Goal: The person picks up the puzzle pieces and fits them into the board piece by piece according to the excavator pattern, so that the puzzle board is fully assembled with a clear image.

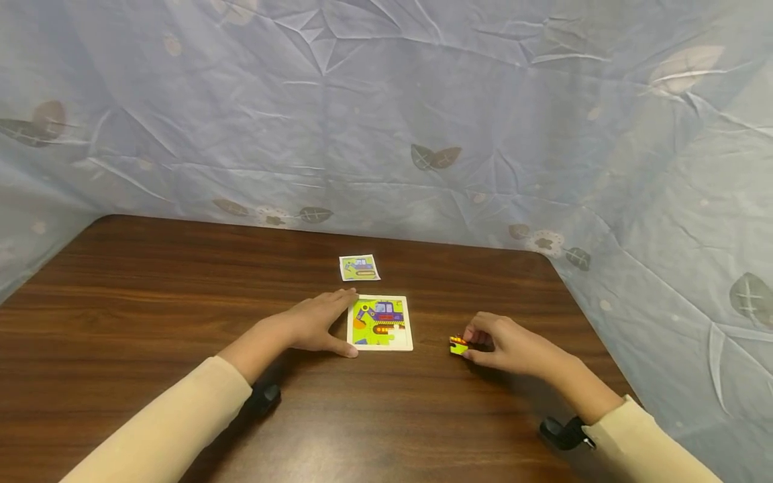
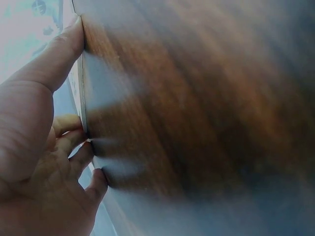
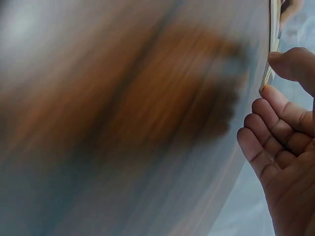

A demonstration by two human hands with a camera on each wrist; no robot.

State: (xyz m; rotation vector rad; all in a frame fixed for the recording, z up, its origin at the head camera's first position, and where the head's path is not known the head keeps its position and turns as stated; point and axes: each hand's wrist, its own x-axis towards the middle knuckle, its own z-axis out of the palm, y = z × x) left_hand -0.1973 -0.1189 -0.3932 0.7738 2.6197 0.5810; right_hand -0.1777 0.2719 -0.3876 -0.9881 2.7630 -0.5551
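Note:
A square jigsaw puzzle in a pale frame (image 1: 410,329) lies on the table, its picture a blue and purple excavator on green. Its lower right part shows bare pale board. My left hand (image 1: 317,323) spans the frame's left side, thumb at the near corner and fingertips at the far one. To the right of the puzzle, my right hand (image 1: 504,343) pinches a puzzle piece (image 1: 458,345), green with a red and yellow band, between thumb and index finger. Seen edge-on in the right wrist view, the puzzle piece (image 3: 266,78) is thin; the other fingers curl below it.
A small picture card (image 1: 359,267) showing an excavator lies behind the puzzle. The dark wooden table (image 1: 151,288) extends around both hands. Patterned cloth (image 1: 386,121) hangs along its back and right side. Black straps (image 1: 564,433) sit at the wrists.

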